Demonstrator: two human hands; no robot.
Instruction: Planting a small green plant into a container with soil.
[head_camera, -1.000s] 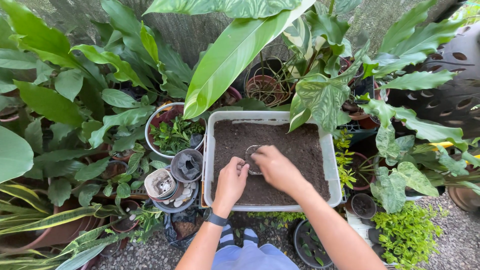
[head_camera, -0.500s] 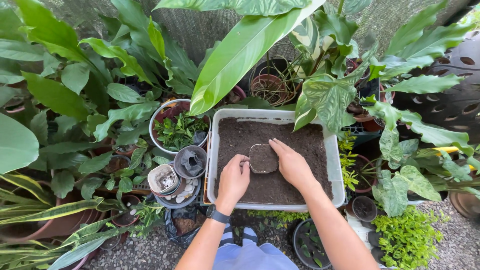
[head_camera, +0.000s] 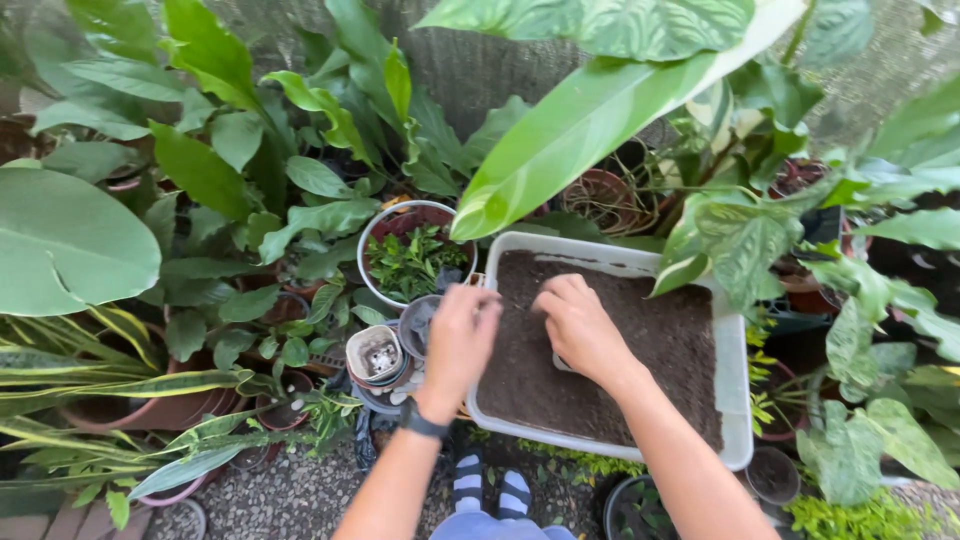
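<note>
A white plastic tub (head_camera: 738, 400) filled with dark soil (head_camera: 660, 340) stands among potted plants. My right hand (head_camera: 582, 328) lies fingers-down on the soil and covers a small clear cup, of which only an edge (head_camera: 559, 363) shows under the palm. My left hand (head_camera: 460, 335), blurred and with a dark watch (head_camera: 421, 420) on its wrist, hovers over the tub's left rim. It is beside a small grey pot (head_camera: 413, 322), with nothing visible in its curled fingers.
A round white-rimmed pot (head_camera: 372, 245) of small green plants stands left of the tub, with a small white pot (head_camera: 375, 355) of pebbles below it. Big leaves (head_camera: 600, 120) hang over the tub's far side. Gravel ground and my striped socks (head_camera: 490, 488) are below.
The view has swung left. My left hand has left the cup and moved left to the tub's rim. My right hand has closed over the soil-filled cup.
</note>
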